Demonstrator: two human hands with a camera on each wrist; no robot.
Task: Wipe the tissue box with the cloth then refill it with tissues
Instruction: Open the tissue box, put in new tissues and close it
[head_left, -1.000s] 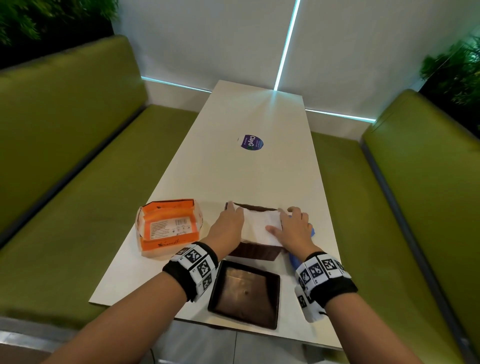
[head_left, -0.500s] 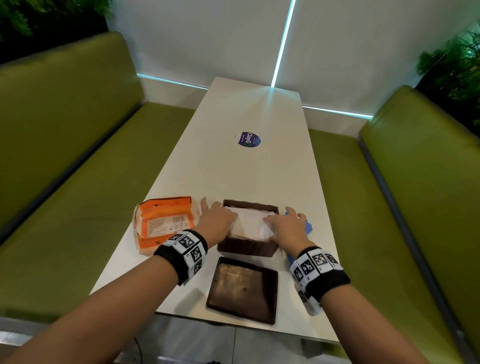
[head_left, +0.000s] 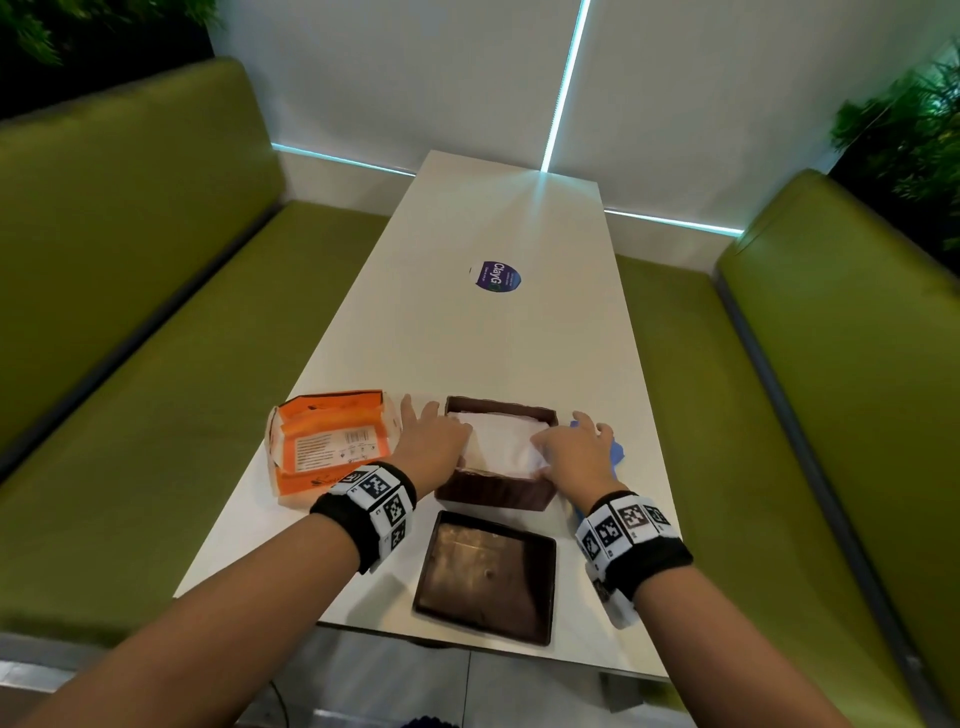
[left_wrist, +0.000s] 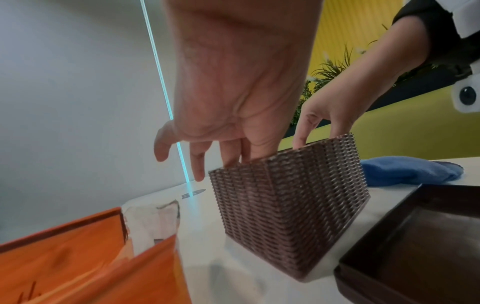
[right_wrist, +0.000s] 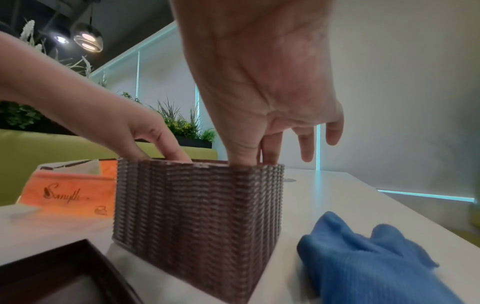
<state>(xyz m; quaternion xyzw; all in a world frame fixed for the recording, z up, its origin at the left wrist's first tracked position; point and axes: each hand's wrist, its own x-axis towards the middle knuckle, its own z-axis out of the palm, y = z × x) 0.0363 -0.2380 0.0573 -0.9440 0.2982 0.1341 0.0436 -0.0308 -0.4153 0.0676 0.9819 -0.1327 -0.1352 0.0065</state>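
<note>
The brown woven tissue box stands open-topped on the white table, with a white stack of tissues inside it. My left hand presses on the stack's left side; its thumb and one finger dip inside the box while the others spread outside. My right hand presses the right side the same way, its thumb and a finger below the rim. The blue cloth lies just right of the box, under my right hand. Neither hand holds it.
The box's dark brown lid lies upside down near the table's front edge. An opened orange tissue packet sits left of the box. Green benches flank the table, and a round sticker marks its middle.
The tissue stack has sunk from above the rim down into the box under both hands. My left hand's outer fingers have slid off past the box's left wall.
</note>
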